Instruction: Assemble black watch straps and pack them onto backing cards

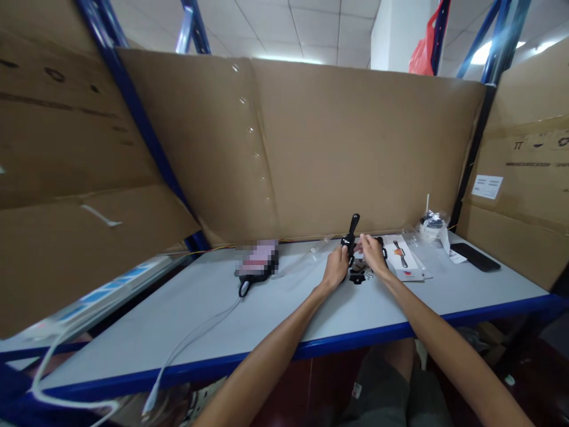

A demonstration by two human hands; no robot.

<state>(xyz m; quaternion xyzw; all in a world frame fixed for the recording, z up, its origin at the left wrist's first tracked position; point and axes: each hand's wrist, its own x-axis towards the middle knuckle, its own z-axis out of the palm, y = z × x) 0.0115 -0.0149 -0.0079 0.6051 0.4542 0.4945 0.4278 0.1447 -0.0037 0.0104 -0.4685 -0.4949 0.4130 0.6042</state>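
My left hand [336, 267] is wrapped round a black spokeshave [348, 240], whose long handle points up and away from me. White lettering shows on its middle part. My right hand [372, 254] is just to the right of it, fingers pinched together close to the tool; what they hold, if anything, is too small to make out. Below and between the hands, small black and metal parts [357, 277] lie on the table. A white box [403, 261] with a picture of a two-handled black tool lies to the right of my right hand, with a black piece partly hidden between them.
The grey table [200, 332] has a blue front edge and cardboard walls [364, 148] behind and beside it. At left are a pixelated device [258, 261] with a cable and a power strip [111, 290]. Clear plastic, a wrapped white item [433, 228] and a black phone [476, 257] lie right.
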